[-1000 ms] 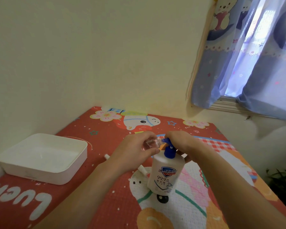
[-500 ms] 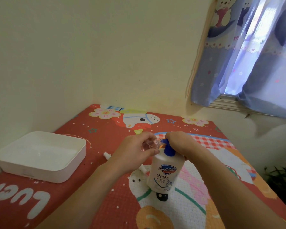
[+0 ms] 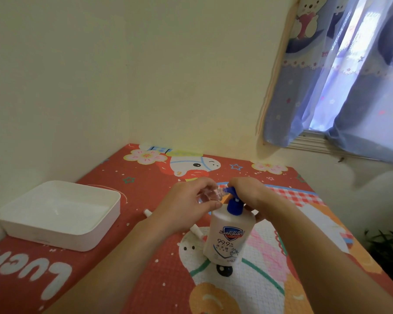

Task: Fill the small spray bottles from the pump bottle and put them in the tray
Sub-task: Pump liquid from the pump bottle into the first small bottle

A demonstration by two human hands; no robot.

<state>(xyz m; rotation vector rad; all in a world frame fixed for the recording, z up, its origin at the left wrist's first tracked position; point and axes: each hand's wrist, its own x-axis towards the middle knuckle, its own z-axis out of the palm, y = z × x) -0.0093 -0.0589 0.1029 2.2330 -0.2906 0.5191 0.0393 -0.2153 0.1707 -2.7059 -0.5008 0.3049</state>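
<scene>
Nearest the camera stood one white pump bottle [image 3: 229, 236], rounded plastic with a blue pump head [image 3: 233, 201], upright on the red cartoon-printed mat [image 3: 145, 257], whose surface looked finely dimpled. The right hand [image 3: 247, 193] lay over the pump head, its fingers curled down round it; the fingertips themselves were hidden. The left hand [image 3: 186, 207] pinched one small clear spray bottle [image 3: 52, 196]... rather, the small clear spray bottle [image 3: 210, 195] sat tilted in those fingers, its open neck touching the blue spout. Two small white spray caps [image 3: 196, 232] lay on the mat behind the left wrist, one partly hidden, the other near the tray. To the left, well apart from the hands, sat one white tray [image 3: 61, 236], square with rounded corners and smooth walls, against the wall near the mat's left edge, with open mat between it and the bottle. Beyond, the mat met cream walls in a corner; one blue patterned curtain [image 3: 349, 75] hung at right.
</scene>
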